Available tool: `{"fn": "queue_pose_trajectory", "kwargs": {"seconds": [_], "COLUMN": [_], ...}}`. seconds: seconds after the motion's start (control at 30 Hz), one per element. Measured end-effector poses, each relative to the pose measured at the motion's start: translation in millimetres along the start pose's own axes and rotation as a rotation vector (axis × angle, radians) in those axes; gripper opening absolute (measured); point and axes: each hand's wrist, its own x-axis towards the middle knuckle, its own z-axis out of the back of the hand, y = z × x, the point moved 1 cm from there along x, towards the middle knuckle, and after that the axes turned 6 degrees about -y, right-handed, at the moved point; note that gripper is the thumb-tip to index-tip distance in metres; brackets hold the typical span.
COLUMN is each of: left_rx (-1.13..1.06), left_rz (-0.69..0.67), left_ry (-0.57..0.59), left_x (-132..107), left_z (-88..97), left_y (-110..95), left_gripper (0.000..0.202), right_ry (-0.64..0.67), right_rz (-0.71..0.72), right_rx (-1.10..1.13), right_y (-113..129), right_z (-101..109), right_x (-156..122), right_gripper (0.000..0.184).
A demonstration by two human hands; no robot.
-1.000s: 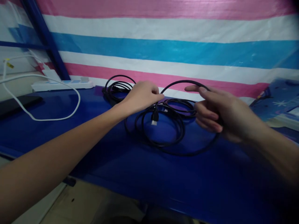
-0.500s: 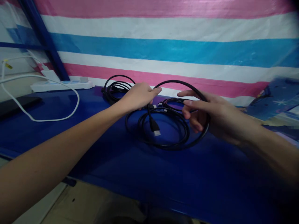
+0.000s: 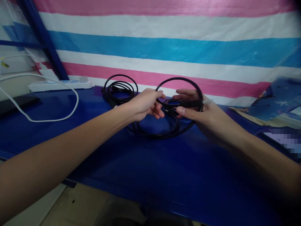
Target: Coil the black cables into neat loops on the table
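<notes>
A black cable (image 3: 177,78) makes a raised loop between my two hands, above its lower coils on the blue table. My left hand (image 3: 150,103) pinches the left side of this loop between thumb and forefinger, its other fingers curled below. At the loop's right side, my right hand (image 3: 199,105) cradles the cable between thumb and fingers, which are partly stretched out. A dark plug (image 3: 194,103) with a blurred pale tip lies across the loop by the right palm. Behind and left of my left hand sits another coiled black cable (image 3: 121,91). Part of a further black coil shows behind the loop.
White power strip (image 3: 62,85) with a charger and white cord (image 3: 76,103) stands at the left. A dark flat object (image 3: 18,105) lies below it. Striped sheeting (image 3: 164,28) hangs behind the blue table (image 3: 141,175). A blue snowflake-patterned item (image 3: 275,100) is at the right.
The plug that hung down below my left hand has swung up and right, across the loop to my right palm. The loop has become smaller, and my left hand has moved slightly right.
</notes>
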Motion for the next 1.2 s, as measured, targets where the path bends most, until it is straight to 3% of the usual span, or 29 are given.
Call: {"fn": "queue_pose_trajectory", "kwargs": {"seconds": [0.13, 0.27, 0.33, 0.43, 0.5, 0.6, 0.7, 0.9, 0.97, 1.1, 1.2], "left_rx": [0.022, 0.128, 0.213, 0.416, 0.617, 0.85, 0.806, 0.685, 0.705, 0.828, 0.991], "left_rz": [-0.09, -0.16, -0.189, -0.266, -0.366, -0.519, -0.464, -0.283, -0.315, -0.588, -0.791], "left_ry": [0.078, 0.102, 0.168, 0.399, 0.539, 0.633, 0.659, 0.705, 0.629, 0.278, 0.207], "left_x": [-2.0, -2.1, -3.8, -11.5, -18.4, -24.5, -21.9, -12.3, -9.2, 0.7, 6.3], "left_z": [-10.7, -12.4, -12.2, -14.4, -17.1, -19.6, -14.4, 13.5, 19.0, 21.3, 17.7], "left_y": [8.6, 9.3, 7.0, 1.9, -1.9, -6.6, -10.3, -24.7, -27.6, -21.6, -8.2], "left_gripper": [0.016, 0.027, 0.037, 0.042, 0.038, 0.022, 0.017, 0.043, 0.04, 0.028, 0.028], "right_ry": [-0.134, -0.117, -0.174, -0.297, -0.356, -0.379, -0.312, -0.16, -0.127, 0.055, 0.277], "right_rz": [0.055, 0.0, -0.05, -0.106, -0.137, -0.18, -0.231, -0.333, -0.349, -0.322, -0.276], "right_rx": [0.127, 0.392, 0.453, 0.438, 0.403, 0.383, 0.354, 0.277, 0.267, 0.213, 0.163], "right_y": [4.7, 12.0, 16.9, 24.5, 28.0, 29.4, 28.5, 28.8, 28.0, 24.7, 25.7], "right_z": [-7.1, -4.9, 0.5, 9.5, 14.4, 20.2, 25.1, 32.2, 35.0, 39.0, 39.0], "right_x": [-3.9, -1.3, 1.4, 4.3, 5.5, 7.8, 11.3, 14.4, 13.7, 10.0, 3.3], "right_gripper": [0.034, 0.011, 0.015, 0.023, 0.026, 0.031, 0.037, 0.042, 0.039, 0.039, 0.044]}}
